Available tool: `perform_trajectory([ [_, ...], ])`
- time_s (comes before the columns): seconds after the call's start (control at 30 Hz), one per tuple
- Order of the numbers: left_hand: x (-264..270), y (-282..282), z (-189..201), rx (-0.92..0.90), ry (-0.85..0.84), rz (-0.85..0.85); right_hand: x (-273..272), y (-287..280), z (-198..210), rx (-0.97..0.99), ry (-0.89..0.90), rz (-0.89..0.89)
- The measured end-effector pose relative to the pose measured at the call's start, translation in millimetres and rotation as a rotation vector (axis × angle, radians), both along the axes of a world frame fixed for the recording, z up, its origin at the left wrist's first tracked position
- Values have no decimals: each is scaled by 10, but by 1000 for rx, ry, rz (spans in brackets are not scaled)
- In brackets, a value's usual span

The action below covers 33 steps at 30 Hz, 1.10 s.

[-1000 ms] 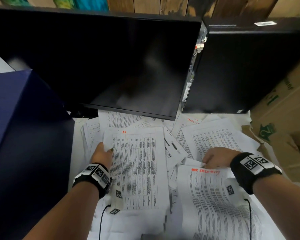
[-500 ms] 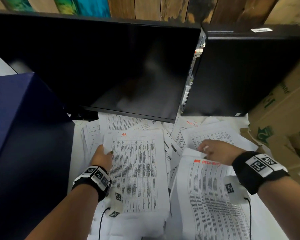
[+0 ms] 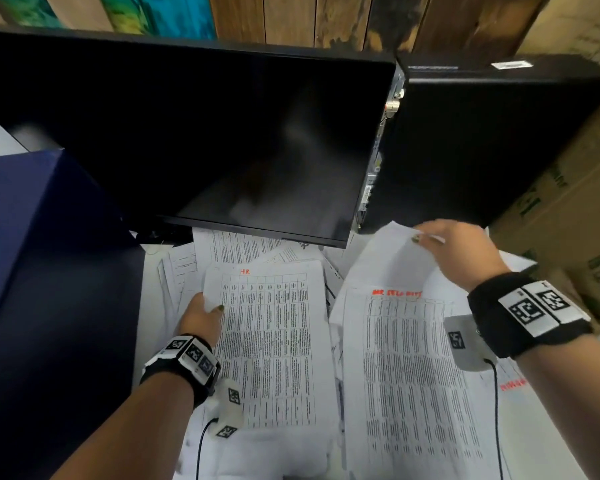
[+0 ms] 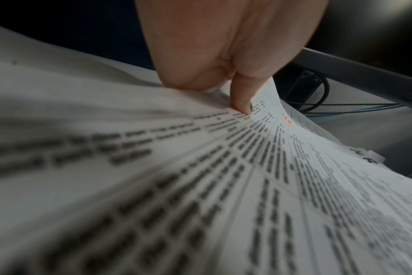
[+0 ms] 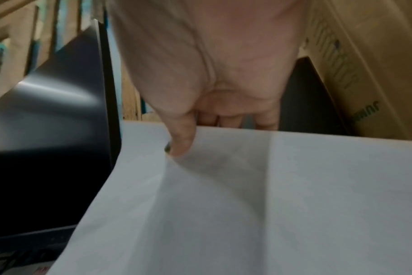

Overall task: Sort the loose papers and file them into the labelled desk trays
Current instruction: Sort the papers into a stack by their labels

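Two hands hold paper: the left hand (image 3: pixel 201 315) pinches the HR sheet (image 3: pixel 271 341) at lower centre; the right hand (image 3: pixel 461 247) pinches a lifted blank sheet (image 3: pixel 388 261), centre right.

The loose papers (image 3: pixel 267 341) are seen as white sheets ruled with black grids and dense black print; headings on several are written in red-orange ink. The sheet (image 3: pixel 388 261) pinched by the right hand (image 3: pixel 465 251) is shown blank and white on its upturned side. A black monitor (image 3: pixel 222 140) and a black computer case (image 3: pixel 482 143) are seen behind. A dark blue box (image 3: pixel 42 271) is shown at left, brown cardboard boxes (image 3: pixel 568 209) with green print at right. Black-and-white square codes are borne on black wristbands (image 3: pixel 527 317).
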<state>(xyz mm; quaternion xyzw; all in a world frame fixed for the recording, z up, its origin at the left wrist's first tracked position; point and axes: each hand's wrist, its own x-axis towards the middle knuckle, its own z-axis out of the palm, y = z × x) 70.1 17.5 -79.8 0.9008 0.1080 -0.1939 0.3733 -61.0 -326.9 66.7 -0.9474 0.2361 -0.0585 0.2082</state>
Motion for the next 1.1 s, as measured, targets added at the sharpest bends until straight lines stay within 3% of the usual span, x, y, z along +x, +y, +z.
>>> perform_trajectory([
  [0.13, 5, -10, 4, 12, 14, -4, -90, 125, 192, -161, -351, 183],
  [0.23, -2, -20, 20, 12, 17, -5, -287, 317, 295, 12, -410, 254],
  [0.3, -6, -18, 34, 12, 16, -5, -404, 518, 242, 75, -308, 368],
  [0.4, -21, -31, 49, 6, 7, -10, -523, 805, -79, 52, 26, 613],
  [0.5, -35, -44, 65, 12, -3, -14, -666, 1032, -477, 63, 283, 693],
  [0.77, 5, 4, -26, 2, -25, -12, -721, 1169, -863, 203, 438, 697],
  [0.87, -2, 0, -16, 1, -24, -15, -659, 1082, -759, 456, 538, 575],
  [0.93, -6, -1, -10, -7, -27, -12, -568, 897, -759, 486, 467, 390],
  [1.03, 0, 1, -18, -11, -32, -6, -442, 473, -902, 298, 274, 2],
  [1.1, 6, 4, -19, -7, -24, -5, -399, 242, -1011, 137, 421, -148],
])
